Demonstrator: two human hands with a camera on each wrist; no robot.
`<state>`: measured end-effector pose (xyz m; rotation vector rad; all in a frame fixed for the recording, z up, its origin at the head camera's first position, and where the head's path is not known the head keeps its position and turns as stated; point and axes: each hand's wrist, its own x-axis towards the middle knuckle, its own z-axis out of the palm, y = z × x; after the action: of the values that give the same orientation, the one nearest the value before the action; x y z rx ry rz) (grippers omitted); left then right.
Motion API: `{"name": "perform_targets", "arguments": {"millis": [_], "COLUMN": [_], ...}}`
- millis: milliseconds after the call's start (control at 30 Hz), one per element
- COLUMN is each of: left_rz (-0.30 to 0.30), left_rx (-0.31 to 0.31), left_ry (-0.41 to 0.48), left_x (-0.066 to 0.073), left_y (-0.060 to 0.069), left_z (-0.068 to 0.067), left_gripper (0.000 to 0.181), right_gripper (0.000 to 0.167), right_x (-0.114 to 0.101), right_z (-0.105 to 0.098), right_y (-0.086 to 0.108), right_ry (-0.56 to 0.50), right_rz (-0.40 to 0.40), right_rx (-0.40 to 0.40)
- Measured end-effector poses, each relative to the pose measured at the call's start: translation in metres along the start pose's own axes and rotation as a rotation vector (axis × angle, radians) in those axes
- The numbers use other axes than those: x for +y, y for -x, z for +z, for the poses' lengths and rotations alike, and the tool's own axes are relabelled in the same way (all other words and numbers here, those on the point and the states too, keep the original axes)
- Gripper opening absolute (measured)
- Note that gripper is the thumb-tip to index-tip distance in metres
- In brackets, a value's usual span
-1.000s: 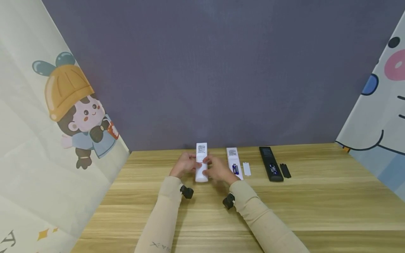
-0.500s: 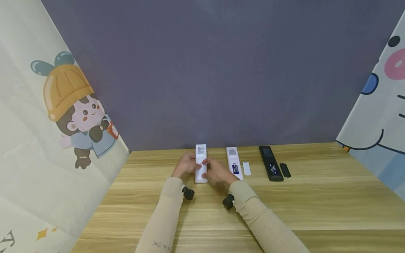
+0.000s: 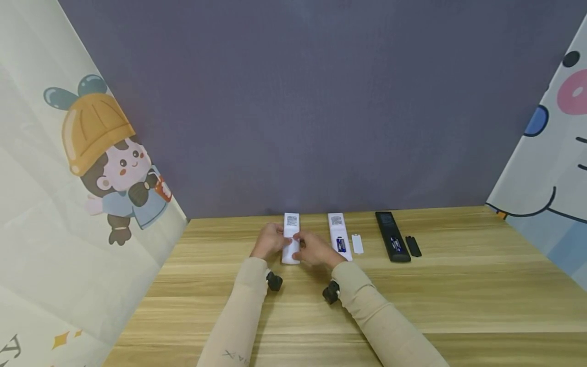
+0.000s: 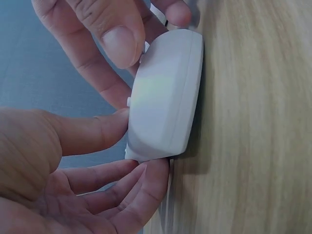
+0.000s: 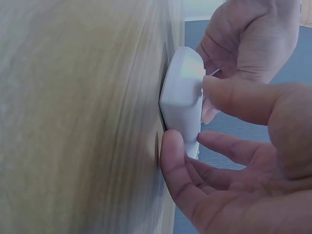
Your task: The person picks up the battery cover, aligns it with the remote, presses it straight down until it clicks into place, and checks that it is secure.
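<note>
A white remote control (image 3: 291, 222) lies back side up, its printed label toward the wall. My left hand (image 3: 268, 241) grips its left side, the thumb on the back face and the fingers along the edge. From the right, my right hand (image 3: 316, 248) holds the same remote, with thumb and fingers around its near half. In the left wrist view the rounded end of the remote (image 4: 165, 92) is at or just above the wood; contact there is hard to tell. A thin raised edge shows beside the left thumb (image 4: 105, 131). The hands partly hide the battery area.
To the right lie a second white remote (image 3: 337, 229) with batteries (image 3: 341, 245) exposed and a white battery cover (image 3: 357, 244). Farther right are a black remote (image 3: 389, 229), its batteries also showing, and a black cover (image 3: 414, 246). A dark panel (image 3: 293, 112) stands behind the table (image 3: 321, 326).
The held white remote has come slightly down and toward me at its far end, lying flatter. Both hands keep their hold, with the left shifted slightly right. The other remotes have not moved.
</note>
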<state>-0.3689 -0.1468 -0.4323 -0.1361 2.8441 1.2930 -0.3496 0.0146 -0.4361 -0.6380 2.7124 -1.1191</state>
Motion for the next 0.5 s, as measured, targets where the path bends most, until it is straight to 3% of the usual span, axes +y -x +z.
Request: {"name": "perform_targets", "arguments": {"millis": [500], "left_rz": [0.041], "left_rx": [0.038], "left_ry": [-0.062], "left_x": [0.0016], "left_y": [0.004], "left_z": [-0.0023], "left_gripper": [0.031], "right_gripper": [0.057], "right_x": [-0.0005], "right_z": [0.0005], "right_y": [0.0013], "right_ry": [0.003], "right_rz": [0.027], "right_rx": [-0.035]}}
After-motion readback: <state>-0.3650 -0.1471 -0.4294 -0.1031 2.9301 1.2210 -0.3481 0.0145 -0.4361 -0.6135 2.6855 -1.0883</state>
